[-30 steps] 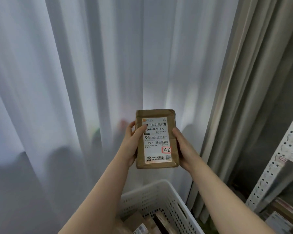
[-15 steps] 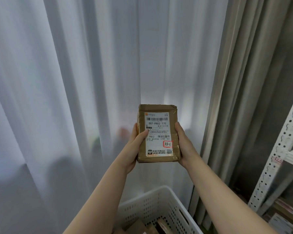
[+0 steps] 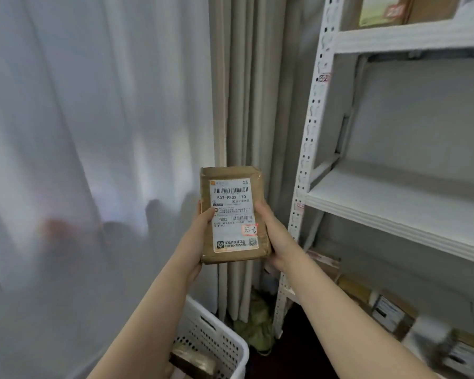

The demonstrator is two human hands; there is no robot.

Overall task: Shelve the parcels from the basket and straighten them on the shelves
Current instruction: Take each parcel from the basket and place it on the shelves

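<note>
A small brown parcel with a white shipping label is held upright in front of me, label facing me. My left hand grips its left edge with the thumb across the label. My right hand grips its right edge from behind. The white perforated basket stands below at the bottom centre, with another brown parcel inside. A white metal shelf unit rises at the right; its middle shelf board is bare.
White sheer curtains fill the left; a grey curtain hangs beside the shelf post. Boxes sit on the top shelf. Several parcels lie on the lower shelf at the right. A green bundle lies on the floor.
The view has swung right, bringing the shelf unit into sight. Both hands still hold the parcel upright, now close to the shelf post.
</note>
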